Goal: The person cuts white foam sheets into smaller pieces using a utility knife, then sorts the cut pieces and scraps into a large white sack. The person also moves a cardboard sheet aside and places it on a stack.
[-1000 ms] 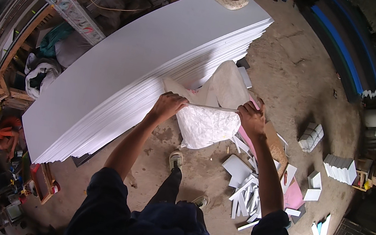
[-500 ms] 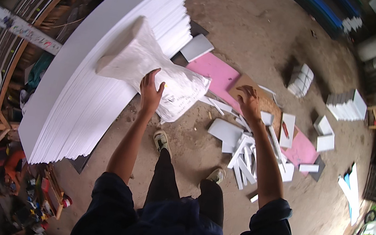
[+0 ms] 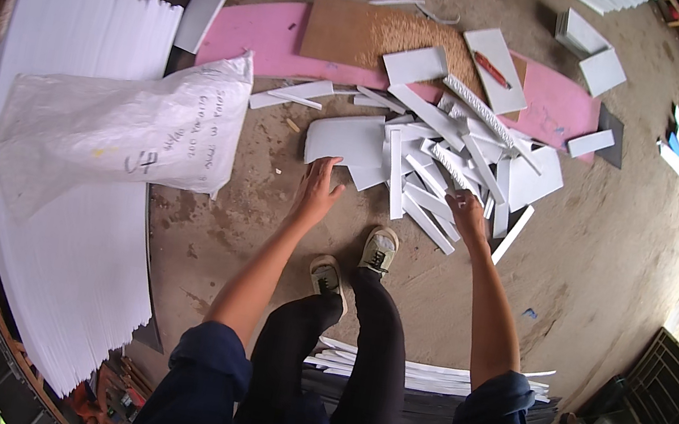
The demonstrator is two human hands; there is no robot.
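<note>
A loose heap of white board offcuts (image 3: 423, 150) and narrow strips lies on the floor ahead of me. My left hand (image 3: 317, 194) hovers at the near edge of a flat white panel (image 3: 343, 142), fingers apart, holding nothing. At the near side of the heap, my right hand (image 3: 468, 216) reaches toward the strips, its fingers slightly bent and empty; whether the fingertips touch a strip I cannot tell. One strip with a row of holes (image 3: 449, 166) ends close to these fingers.
A white woven sack (image 3: 115, 118) lies across a tall stack of white sheets (image 3: 56, 271) at left. Behind the heap are a pink board (image 3: 254, 29), a brown board (image 3: 344, 31) and a red-handled tool (image 3: 492, 69). More strips (image 3: 429, 375) lie behind my feet.
My view has swung right, toward the offcut heap, and the sack now lies further left. Both hands have come to the heap's near side. My feet have shifted.
</note>
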